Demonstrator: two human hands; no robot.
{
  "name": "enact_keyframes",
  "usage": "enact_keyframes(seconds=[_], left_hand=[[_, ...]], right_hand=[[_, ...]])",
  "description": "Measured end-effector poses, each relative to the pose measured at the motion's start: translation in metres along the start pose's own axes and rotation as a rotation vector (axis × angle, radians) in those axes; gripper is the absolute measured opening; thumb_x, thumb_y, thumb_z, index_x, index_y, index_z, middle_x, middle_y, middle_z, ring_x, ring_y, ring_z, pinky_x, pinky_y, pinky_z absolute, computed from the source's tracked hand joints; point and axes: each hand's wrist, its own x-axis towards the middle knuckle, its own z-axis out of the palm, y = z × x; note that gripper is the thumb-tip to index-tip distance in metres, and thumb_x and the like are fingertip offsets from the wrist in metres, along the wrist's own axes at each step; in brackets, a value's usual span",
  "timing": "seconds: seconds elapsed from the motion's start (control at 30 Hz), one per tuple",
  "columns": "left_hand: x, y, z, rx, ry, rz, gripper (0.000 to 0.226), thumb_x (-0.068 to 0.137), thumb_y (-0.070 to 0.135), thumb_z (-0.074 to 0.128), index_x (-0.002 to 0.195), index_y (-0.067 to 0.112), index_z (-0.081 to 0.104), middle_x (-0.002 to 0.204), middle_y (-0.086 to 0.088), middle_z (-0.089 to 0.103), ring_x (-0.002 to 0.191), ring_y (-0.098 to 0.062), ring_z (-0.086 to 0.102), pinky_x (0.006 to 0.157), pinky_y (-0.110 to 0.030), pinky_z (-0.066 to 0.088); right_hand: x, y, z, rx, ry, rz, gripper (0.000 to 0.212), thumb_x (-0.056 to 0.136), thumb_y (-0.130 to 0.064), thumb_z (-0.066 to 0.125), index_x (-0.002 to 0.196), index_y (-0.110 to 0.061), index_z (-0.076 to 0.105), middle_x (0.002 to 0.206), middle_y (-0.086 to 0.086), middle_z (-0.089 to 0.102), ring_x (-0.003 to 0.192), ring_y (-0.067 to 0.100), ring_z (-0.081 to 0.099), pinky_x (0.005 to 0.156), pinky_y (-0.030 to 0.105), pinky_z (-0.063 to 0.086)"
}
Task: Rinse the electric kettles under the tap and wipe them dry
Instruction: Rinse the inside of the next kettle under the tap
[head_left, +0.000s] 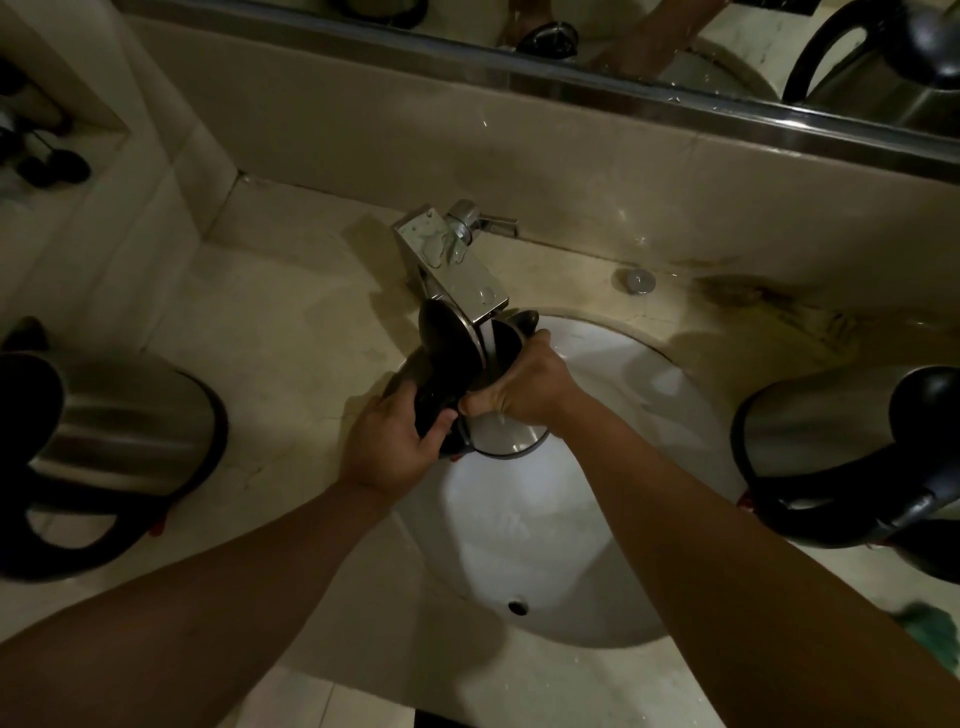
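1. Tilting under the square chrome tap (457, 270), a stainless-steel electric kettle (506, 434) with its lid open catches running water over the white oval sink (545, 545).
2. Left hand (387, 447) grips its black handle; right hand (524, 389) clasps the body.
3. Two more steel kettles flank the sink on the beige desk (291, 332): one left (119, 436), one right (831, 441).

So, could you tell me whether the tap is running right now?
Running: a white stream falls from the tap spout into the open kettle.
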Motion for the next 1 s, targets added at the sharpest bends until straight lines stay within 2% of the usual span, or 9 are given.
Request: enact_keyframes(seconds=[0.1, 0.23, 0.47, 0.63, 0.83, 1.0], left_hand=[[0.0001, 0.0008, 0.0011, 0.002, 0.005, -0.011, 0.04, 0.085, 0.032, 0.078, 0.111, 0.005, 0.064, 0.095, -0.018, 0.068, 0.086, -0.039, 0.065, 0.067, -0.031, 0.047], [0.0008, -0.002, 0.0023, -0.009, -0.012, -0.006, 0.045, 0.087, 0.037, 0.074, 0.119, 0.008, 0.062, 0.103, -0.015, 0.069, 0.093, -0.037, 0.065, 0.071, -0.032, 0.047], [0.0015, -0.002, 0.0023, -0.013, -0.001, -0.005, 0.047, 0.087, 0.039, 0.073, 0.122, 0.009, 0.061, 0.104, -0.015, 0.069, 0.094, -0.036, 0.065, 0.072, -0.033, 0.049], [0.0018, -0.0014, 0.0027, -0.011, 0.0, -0.008, 0.043, 0.087, 0.036, 0.075, 0.115, 0.007, 0.062, 0.099, -0.017, 0.069, 0.091, -0.039, 0.065, 0.071, -0.034, 0.049], [0.0026, -0.0024, 0.0032, -0.022, 0.004, 0.018, 0.046, 0.087, 0.037, 0.074, 0.121, 0.009, 0.062, 0.104, -0.013, 0.069, 0.094, -0.034, 0.066, 0.073, -0.028, 0.046], [0.0032, -0.0051, 0.004, -0.021, -0.01, 0.011, 0.048, 0.085, 0.046, 0.067, 0.115, 0.01, 0.062, 0.1, -0.013, 0.069, 0.09, -0.035, 0.067, 0.071, -0.034, 0.052]], right_hand=[[-0.0009, -0.0009, 0.0002, 0.014, 0.001, 0.001, 0.12, 0.049, -0.038, 0.101, 0.144, -0.014, 0.031, 0.139, 0.008, 0.051, 0.13, 0.03, 0.052, 0.107, 0.048, 0.051], [-0.0019, -0.0016, 0.0008, 0.015, 0.014, 0.007, 0.12, 0.048, -0.04, 0.101, 0.143, -0.014, 0.032, 0.137, 0.006, 0.052, 0.13, 0.028, 0.053, 0.107, 0.047, 0.052], [-0.0034, -0.0003, 0.0003, 0.022, 0.017, -0.004, 0.116, 0.052, -0.038, 0.101, 0.143, -0.014, 0.033, 0.137, 0.005, 0.053, 0.129, 0.028, 0.053, 0.105, 0.044, 0.052], [-0.0032, 0.0003, 0.0011, 0.021, 0.014, -0.001, 0.116, 0.053, -0.037, 0.101, 0.144, -0.014, 0.031, 0.139, 0.006, 0.052, 0.131, 0.029, 0.052, 0.104, 0.043, 0.051], [-0.0031, 0.0007, 0.0009, 0.011, 0.017, -0.018, 0.115, 0.054, -0.037, 0.1, 0.143, -0.014, 0.032, 0.136, 0.005, 0.053, 0.129, 0.028, 0.052, 0.102, 0.041, 0.051], [-0.0036, 0.0014, 0.0003, 0.009, 0.014, -0.018, 0.115, 0.055, -0.038, 0.1, 0.144, -0.014, 0.031, 0.137, 0.006, 0.053, 0.128, 0.028, 0.053, 0.102, 0.041, 0.051]])
